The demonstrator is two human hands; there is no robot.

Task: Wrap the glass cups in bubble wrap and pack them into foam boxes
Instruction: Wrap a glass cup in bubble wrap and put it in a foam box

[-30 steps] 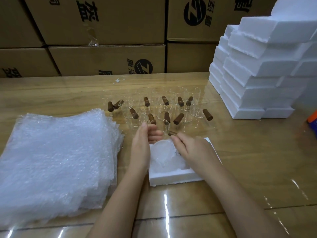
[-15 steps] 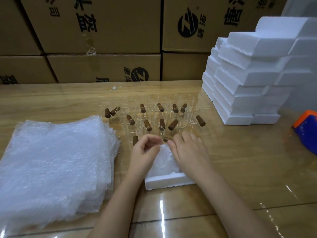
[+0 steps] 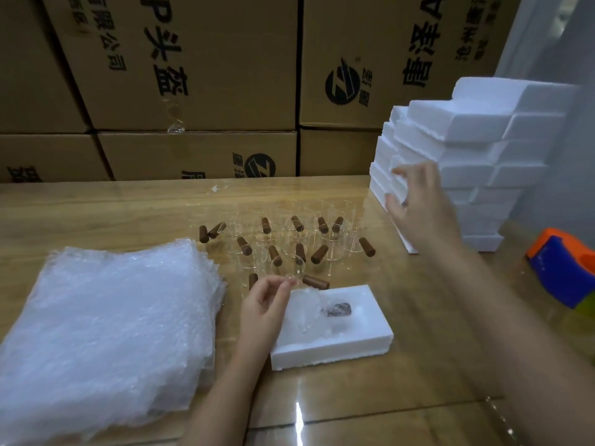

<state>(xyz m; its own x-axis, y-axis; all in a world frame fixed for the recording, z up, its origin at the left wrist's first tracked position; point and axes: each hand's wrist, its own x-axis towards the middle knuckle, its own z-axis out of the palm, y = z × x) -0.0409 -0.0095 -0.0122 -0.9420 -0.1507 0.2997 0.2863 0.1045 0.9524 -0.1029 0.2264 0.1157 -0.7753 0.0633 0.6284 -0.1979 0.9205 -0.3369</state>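
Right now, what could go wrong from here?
The right hand reaches mid-height into the unevenly piled foam stack; pulling a piece there could tip upper pieces toward the bare glass cups. The wrapped cup lies in an open foam box with only the left hand beside it, so the wrap may loosen. A cup handle by the box's far edge could be knocked.

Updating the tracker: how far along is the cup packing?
Done: one wrapped cup sits in the open foam box. In hand: left hand is at the wrap's edge; right hand reaches to the foam stack, probably for a lid. Left: about a dozen bare glass cups on the table, to be wrapped from the bubble wrap pile.
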